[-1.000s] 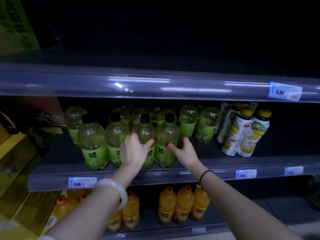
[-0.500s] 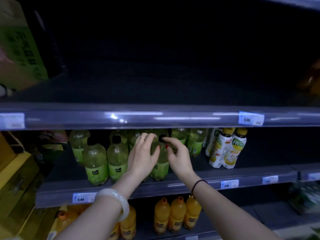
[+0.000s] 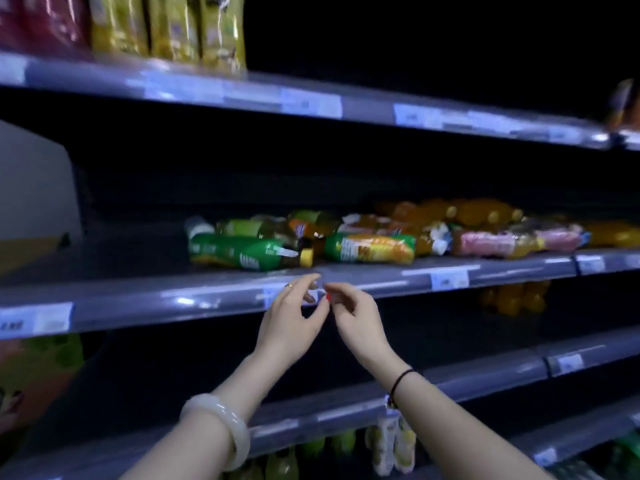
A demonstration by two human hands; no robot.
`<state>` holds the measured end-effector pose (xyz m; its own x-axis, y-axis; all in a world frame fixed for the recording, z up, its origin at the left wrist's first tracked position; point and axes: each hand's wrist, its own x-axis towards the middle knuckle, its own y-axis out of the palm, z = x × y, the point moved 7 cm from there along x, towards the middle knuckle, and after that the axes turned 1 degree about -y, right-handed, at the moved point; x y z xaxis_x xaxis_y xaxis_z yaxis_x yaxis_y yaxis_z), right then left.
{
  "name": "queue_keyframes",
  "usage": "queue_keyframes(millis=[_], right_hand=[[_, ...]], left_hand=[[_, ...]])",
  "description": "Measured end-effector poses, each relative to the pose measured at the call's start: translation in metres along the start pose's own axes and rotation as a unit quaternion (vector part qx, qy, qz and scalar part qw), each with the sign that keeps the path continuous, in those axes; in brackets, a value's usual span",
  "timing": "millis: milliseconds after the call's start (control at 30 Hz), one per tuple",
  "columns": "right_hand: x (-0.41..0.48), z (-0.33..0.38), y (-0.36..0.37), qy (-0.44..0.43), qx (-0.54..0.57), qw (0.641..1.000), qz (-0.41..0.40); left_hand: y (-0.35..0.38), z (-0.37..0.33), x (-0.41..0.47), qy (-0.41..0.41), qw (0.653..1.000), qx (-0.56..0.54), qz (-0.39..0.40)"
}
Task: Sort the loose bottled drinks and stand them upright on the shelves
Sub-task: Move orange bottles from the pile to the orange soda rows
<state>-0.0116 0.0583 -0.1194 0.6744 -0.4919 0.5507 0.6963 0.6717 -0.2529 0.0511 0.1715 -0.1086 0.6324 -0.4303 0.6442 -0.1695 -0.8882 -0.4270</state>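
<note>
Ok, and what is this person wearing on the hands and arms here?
Both forearms are bare, no sleeves in view. The left hand has a thin ring and a thick, pale, glossy bangle at the wrist. The right hand has a thin black cord round the wrist. Red nail polish shows.

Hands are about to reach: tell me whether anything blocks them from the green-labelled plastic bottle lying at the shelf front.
Nothing visible does. The left hand and right hand hover empty at the grey price rail; the green-labelled plastic bottle lies above it, frontmost.
</note>
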Motion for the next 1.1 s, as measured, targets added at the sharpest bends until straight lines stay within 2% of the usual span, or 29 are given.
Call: queue_keyframes(millis=[200,367,600,767,900,1033,1100], right_hand=[[0.071,0.014,-0.067,0.018,-0.046,0.999,-0.010],[0.117,-0.016,-0.119,0.024,-0.095,0.995,0.005],[0.186,-0.061,-0.195,0.019,-0.129,0.991,0.040],[0.230,-0.091,-0.242,0.035,-0.193,0.980,0.019],[0.266,-0.124,-0.265,0.077,-0.263,0.961,0.034],[0.303,-0.131,-0.279,0.056,-0.442,0.895,0.034],[0.317,-0.136,-0.281,0.051,-0.469,0.881,0.021]], left_hand=[[0.029,-0.047,0.076,0.020,0.999,-0.001,0.040],[0.092,-0.061,0.117,-0.001,0.996,0.002,0.085],[0.185,-0.088,0.183,-0.016,0.998,-0.006,0.058],[0.237,-0.095,0.224,-0.033,0.994,0.028,0.100],[0.273,-0.096,0.264,-0.039,0.986,0.082,0.142],[0.306,-0.101,0.295,0.000,0.978,0.113,0.176],[0.320,-0.100,0.304,0.000,0.977,0.096,0.189]])
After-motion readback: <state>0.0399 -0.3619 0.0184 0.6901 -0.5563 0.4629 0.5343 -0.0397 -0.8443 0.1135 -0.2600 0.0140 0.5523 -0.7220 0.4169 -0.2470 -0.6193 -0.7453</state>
